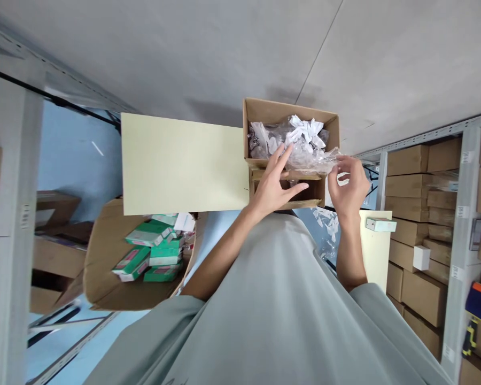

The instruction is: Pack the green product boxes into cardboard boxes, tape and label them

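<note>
A cardboard box (pixel 264 109) stands against the wall, filled with crumpled clear plastic (pixel 310 159) and torn white paper scraps (pixel 304 131). My right hand (pixel 348 184) is at its right front corner, thumb and fingers pinched on an edge of the clear plastic. Over the box's front edge reaches my left hand (pixel 274 184), fingers apart, its fingertips near the paper and plastic. Just in front of that box sits a smaller open cardboard box (pixel 310 195), partly covered by my left hand; its inside is dark.
A pale yellow tabletop (pixel 180 166) extends to the left. Below it, a large carton (pixel 104 256) holds several green-and-white boxes (pixel 166 251). On the right, a small pale box (pixel 380 224) lies on another yellow board (pixel 377 256), before shelves of cartons (pixel 409 230). Paper and plastic scraps (pixel 326 224) show beneath my right wrist.
</note>
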`<state>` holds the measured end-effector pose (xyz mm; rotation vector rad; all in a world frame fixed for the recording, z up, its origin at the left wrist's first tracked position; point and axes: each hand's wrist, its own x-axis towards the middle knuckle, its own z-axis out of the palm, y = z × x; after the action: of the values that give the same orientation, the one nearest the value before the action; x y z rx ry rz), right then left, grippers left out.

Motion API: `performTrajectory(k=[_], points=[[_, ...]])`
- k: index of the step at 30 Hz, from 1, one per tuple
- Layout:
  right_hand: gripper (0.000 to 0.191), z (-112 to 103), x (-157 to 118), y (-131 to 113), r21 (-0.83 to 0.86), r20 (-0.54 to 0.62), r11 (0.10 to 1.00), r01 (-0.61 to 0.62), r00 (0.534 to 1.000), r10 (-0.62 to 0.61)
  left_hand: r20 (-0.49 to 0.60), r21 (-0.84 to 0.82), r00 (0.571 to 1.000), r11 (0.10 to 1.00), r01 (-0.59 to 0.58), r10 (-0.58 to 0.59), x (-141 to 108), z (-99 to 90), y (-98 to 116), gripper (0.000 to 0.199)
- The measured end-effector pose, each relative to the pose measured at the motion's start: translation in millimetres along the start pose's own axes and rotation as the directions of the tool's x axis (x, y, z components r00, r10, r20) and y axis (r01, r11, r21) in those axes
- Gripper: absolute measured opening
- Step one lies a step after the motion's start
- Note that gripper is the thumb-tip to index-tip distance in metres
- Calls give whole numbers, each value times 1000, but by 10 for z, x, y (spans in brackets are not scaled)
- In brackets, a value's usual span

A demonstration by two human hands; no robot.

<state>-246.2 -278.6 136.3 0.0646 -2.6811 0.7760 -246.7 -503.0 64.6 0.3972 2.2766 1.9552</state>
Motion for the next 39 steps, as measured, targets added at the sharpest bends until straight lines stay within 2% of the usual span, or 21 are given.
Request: performTrajectory(k=[3,6,9,11,13,15,17,20,23,25,28,30,32,33,36,39], points=[[14,112,-93,-70,283,50,958,-49,998,37,40,-87,999,996,-15,19,194,25,31,96],[21,285,-126,-134,435,142,893,-112,988,55,78,-244,997,969,43,-25,292,65,6,76],[20,334,-175,-242,299,230,947,-119,972,49,92,-390,989,909,145,-118,284,93,-1,56],[22,279,-223,-317,167,296,980,-106,954,52,101,-459,974,859,225,-201,247,90,-4,46],[31,200,-274,-366,121,357,988,-91,933,42,121,-497,957,818,289,-265,193,78,-17,45],[35,154,-320,-378,124,380,988,-88,924,34,139,-499,950,809,310,-278,109,77,-32,49],[37,186,-365,-366,110,352,987,-120,933,74,150,-455,959,844,284,-242,-15,106,-33,52],[45,374,-463,-353,123,295,966,-228,938,184,134,-266,978,944,193,-162,-246,201,5,53],[57,567,-622,-385,222,327,915,-338,909,257,54,-56,992,991,118,-115,-422,275,21,56],[66,600,-738,-430,275,404,888,-368,883,241,-42,-19,990,991,132,-133,-472,271,-25,51],[86,500,-855,-503,304,548,906,-295,832,87,-174,-155,951,961,230,-255,-478,201,-163,38],[84,401,-871,-526,283,610,937,-206,792,-10,-195,-268,911,913,306,-363,-477,147,-247,35],[73,324,-844,-505,230,638,961,-155,770,-29,-175,-313,883,874,370,-437,-490,100,-288,32],[66,296,-822,-477,207,644,967,-151,765,-19,-146,-312,882,867,390,-449,-504,75,-290,30],[42,246,-756,-343,200,645,960,-195,764,21,-9,-235,918,893,384,-397,-572,-22,-250,30],[29,252,-701,-200,161,625,947,-278,772,120,93,3,943,947,322,-320,-684,-125,-199,45]])
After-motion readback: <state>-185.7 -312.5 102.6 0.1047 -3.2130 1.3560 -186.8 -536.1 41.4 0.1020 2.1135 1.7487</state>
